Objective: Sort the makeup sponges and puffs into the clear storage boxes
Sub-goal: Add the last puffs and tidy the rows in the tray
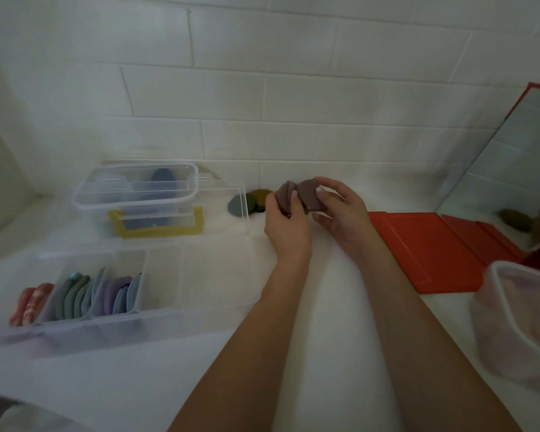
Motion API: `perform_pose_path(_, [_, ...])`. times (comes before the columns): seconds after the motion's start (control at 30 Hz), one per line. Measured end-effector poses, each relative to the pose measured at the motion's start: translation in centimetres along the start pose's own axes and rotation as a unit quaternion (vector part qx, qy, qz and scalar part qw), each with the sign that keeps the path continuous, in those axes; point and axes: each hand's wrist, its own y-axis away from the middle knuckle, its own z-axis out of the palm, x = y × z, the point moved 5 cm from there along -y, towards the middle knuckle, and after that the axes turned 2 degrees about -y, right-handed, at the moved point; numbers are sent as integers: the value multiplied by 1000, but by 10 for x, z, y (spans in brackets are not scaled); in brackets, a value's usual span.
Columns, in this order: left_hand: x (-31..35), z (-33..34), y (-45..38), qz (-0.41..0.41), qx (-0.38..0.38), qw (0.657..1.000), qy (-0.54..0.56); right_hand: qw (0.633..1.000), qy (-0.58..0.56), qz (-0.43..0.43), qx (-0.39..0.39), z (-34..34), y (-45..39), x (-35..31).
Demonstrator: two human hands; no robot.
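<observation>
At frame centre, left hand [286, 224] fingers curl round a stack of brown puffs [286, 194]; right hand [337, 213] pinches another brown puff [309, 194] touching it. Divided clear box [156, 310] with sorted puffs sits lower left on the table [309, 353].

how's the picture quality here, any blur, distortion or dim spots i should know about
Head view: dim, flat light with no hard shadows or glare; wide-angle bending curves the wall tiles; the compartment box and round tub near the edges are smeared, the mirror reflection is soft; the left hand and right hand holding brown puffs are the sharpest part.
</observation>
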Motion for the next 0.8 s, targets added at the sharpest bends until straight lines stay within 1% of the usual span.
perform_pose_path(0.07, [-7,6,-4,-53,-18,997,54,1000,9,6,-4,1,-2,2])
perform_pose_path(0.13, [-13,10,-7,-117,-31,983,141,1000,10,12,5,2,-3,3])
perform_pose_path(0.2, [-17,13,-7,-175,-39,957,230,1000,-7,18,21,1,-3,4])
perform_pose_path(0.27, [-17,13,-5,-212,-40,927,308,999,-28,19,35,-2,-5,4])
perform_pose_path(0.33, [-16,12,-4,-217,-47,914,341,999,-30,20,39,-3,-6,5])
perform_pose_path(0.5, [-15,14,-2,-220,-71,915,332,1000,-9,9,26,1,-5,5])
perform_pose_path(0.6, [-14,16,0,-228,-94,905,346,1000,1,-12,14,1,-4,5])
perform_pose_path(0.67, [-14,18,2,-241,-107,887,379,1000,-6,-28,7,0,-2,4])
perform_pose_path(0.8, [-7,18,10,-276,-139,835,455,997,-55,-47,14,-1,7,-3])
